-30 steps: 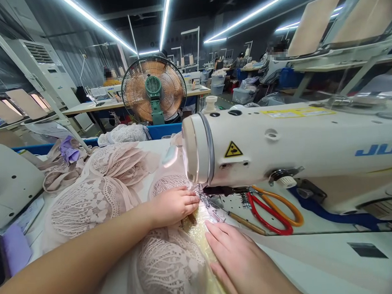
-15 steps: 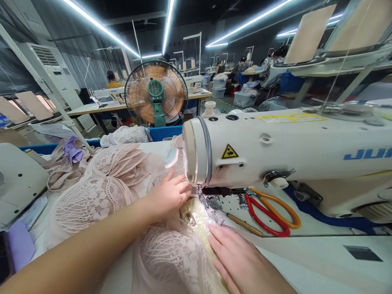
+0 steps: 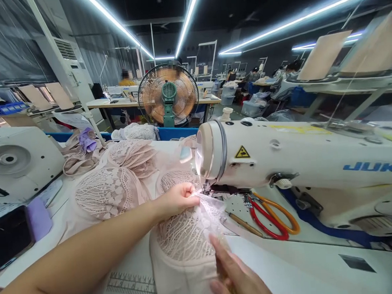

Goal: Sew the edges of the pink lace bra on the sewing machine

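1. Head view: the left hand [image 3: 179, 199] is pinching the top edge of the lace [image 3: 187, 234] and holding it just beside the needle area, under the head of the machine [image 3: 281, 160].
2. The right hand [image 3: 234, 275] is lying low at the frame's bottom edge with fingers loosely extended along the lace's near right edge; whether it is gripping the cloth I cannot tell.
3. The lace is lying on the counter [image 3: 286, 273] in front of the machine, its far edge lifted toward the presser foot.
4. Judging from this, the step in hand is lining up the lace edge at the foot; the next move seems to be calling for a flat, straight edge and fingers staying clear of the needle.
5. Edges: the machine head is crowding the lace from above and right, and the scissors [image 3: 270, 213] and a thin tool [image 3: 245, 225] are lying just right of the lace.
6. More lace pieces [image 3: 113, 185] are piling up to the left, near a second machine [image 3: 21, 159]; open room is showing on the near counter, toward the person.
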`<state>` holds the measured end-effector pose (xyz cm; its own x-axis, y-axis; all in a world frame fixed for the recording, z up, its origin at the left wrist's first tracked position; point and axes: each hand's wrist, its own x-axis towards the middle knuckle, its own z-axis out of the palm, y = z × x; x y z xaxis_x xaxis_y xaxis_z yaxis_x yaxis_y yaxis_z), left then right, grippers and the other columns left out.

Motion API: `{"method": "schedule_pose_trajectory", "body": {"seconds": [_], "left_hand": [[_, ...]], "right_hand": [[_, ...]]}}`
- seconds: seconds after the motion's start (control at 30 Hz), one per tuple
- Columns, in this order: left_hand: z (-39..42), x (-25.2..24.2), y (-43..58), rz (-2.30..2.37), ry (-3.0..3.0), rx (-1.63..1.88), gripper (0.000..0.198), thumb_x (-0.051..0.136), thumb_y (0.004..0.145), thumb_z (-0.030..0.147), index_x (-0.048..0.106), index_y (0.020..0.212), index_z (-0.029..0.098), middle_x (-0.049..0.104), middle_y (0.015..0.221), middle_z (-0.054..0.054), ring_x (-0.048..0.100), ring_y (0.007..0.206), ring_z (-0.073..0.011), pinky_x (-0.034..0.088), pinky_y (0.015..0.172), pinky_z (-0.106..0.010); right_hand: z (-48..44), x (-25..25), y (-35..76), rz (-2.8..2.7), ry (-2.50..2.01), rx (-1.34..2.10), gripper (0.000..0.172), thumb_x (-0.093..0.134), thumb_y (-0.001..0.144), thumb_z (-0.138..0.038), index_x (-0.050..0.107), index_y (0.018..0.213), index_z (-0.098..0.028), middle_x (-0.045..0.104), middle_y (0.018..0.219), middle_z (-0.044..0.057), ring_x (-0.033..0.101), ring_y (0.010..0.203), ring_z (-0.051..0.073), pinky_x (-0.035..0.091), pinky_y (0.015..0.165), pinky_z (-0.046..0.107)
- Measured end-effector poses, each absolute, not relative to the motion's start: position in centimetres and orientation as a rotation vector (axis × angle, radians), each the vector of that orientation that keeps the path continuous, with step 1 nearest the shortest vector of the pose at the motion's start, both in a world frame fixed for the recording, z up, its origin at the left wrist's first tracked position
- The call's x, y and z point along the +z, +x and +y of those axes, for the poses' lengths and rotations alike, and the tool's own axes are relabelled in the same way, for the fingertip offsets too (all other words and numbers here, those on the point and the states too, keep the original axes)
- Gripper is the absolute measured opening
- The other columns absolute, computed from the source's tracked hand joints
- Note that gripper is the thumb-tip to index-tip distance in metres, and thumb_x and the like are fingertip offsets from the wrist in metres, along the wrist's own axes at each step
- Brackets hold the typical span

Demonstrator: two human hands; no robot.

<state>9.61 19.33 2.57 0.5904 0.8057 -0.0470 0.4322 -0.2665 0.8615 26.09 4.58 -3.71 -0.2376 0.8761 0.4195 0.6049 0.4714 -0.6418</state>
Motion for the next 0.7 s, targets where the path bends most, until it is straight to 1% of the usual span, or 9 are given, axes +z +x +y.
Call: {"method": "schedule_pose_trajectory", "body": {"seconds": [0.07,0.1,0.17,0.27,0.37,0.47,0.53,0.63,0.7], "left_hand": [[19.1,1.7,9.5,1.089,1.932,0.586,0.012,0.042,0.079,0.011,0.035,0.076,0.020,0.037,0.056,0.008,0.037,0.049,-0.0086,0.031,0.046,-0.019],[18.8,1.3,9.3,1.129,1.944,0.635,0.011,0.043,0.077,0.009,0.038,0.078,0.019,0.042,0.061,0.005,0.041,0.053,-0.0098,0.035,0.050,-0.020],[18.2,0.8,9.0,1.197,2.055,0.665,0.016,0.044,0.074,0.006,0.049,0.084,0.018,0.051,0.076,0.000,0.049,0.068,-0.0137,0.040,0.061,-0.025],[17.1,1.1,8.7,1.299,2.427,0.383,0.033,0.050,0.072,0.009,0.062,0.099,0.024,0.055,0.096,-0.005,0.055,0.081,-0.0208,0.042,0.067,-0.029],[16.2,2.1,9.1,1.423,2.551,0.004,0.033,0.052,0.078,0.023,0.062,0.109,0.027,0.057,0.106,-0.006,0.058,0.086,-0.0236,0.043,0.067,-0.028],[15.8,3.0,10.0,1.495,2.460,-0.071,0.032,0.045,0.083,0.031,0.059,0.111,0.024,0.058,0.114,-0.007,0.058,0.092,-0.0245,0.044,0.071,-0.028],[16.0,3.2,10.5,1.524,2.393,-0.051,0.033,0.040,0.086,0.036,0.058,0.109,0.022,0.061,0.109,-0.008,0.059,0.091,-0.0255,0.044,0.070,-0.030],[16.6,3.0,11.2,1.639,2.194,0.028,0.039,0.031,0.090,0.044,0.056,0.107,0.020,0.065,0.093,-0.008,0.061,0.085,-0.0258,0.043,0.066,-0.031],[17.0,2.7,11.4,1.697,2.116,0.068,0.041,0.029,0.090,0.047,0.055,0.107,0.021,0.066,0.087,-0.007,0.062,0.082,-0.0250,0.043,0.065,-0.031]], "right_hand": [[5.4,-3.2,25.4,-1.972,-1.206,0.529,0.035,0.033,0.094,-0.036,0.055,0.117,-0.022,0.068,0.090,0.006,0.064,0.079,0.016,0.053,0.068,0.024],[5.8,-2.8,25.4,-1.954,-1.240,0.559,0.031,0.035,0.093,-0.034,0.062,0.102,-0.022,0.068,0.084,0.005,0.064,0.076,0.016,0.052,0.067,0.024],[6.5,-2.1,25.6,-1.911,-1.344,0.577,0.032,0.036,0.093,-0.033,0.062,0.078,-0.022,0.065,0.072,0.003,0.062,0.067,0.016,0.048,0.060,0.024],[6.9,-1.3,26.1,-1.943,-1.463,0.548,0.040,0.034,0.092,-0.036,0.054,0.061,-0.023,0.058,0.059,0.001,0.055,0.055,0.016,0.042,0.050,0.025],[6.8,-1.3,26.3,-1.970,-1.542,0.594,0.039,0.033,0.092,-0.036,0.060,0.067,-0.023,0.061,0.062,0.001,0.058,0.061,0.018,0.044,0.055,0.027],[6.7,-1.6,26.3,-1.962,-1.595,0.623,0.035,0.033,0.090,-0.033,0.066,0.086,-0.023,0.066,0.072,0.003,0.063,0.071,0.020,0.046,0.062,0.029],[6.9,-1.8,26.4,-1.974,-1.624,0.607,0.037,0.031,0.089,-0.033,0.067,0.092,-0.022,0.067,0.074,0.004,0.064,0.073,0.022,0.046,0.063,0.030],[7.4,-1.7,26.8,-1.998,-1.658,0.599,0.040,0.028,0.089,-0.033,0.066,0.092,-0.022,0.067,0.075,0.006,0.064,0.074,0.023,0.046,0.064,0.031],[7.8,-1.6,27.0,-2.008,-1.668,0.602,0.039,0.028,0.089,-0.033,0.065,0.091,-0.022,0.067,0.075,0.006,0.064,0.076,0.023,0.047,0.065,0.032]]}}
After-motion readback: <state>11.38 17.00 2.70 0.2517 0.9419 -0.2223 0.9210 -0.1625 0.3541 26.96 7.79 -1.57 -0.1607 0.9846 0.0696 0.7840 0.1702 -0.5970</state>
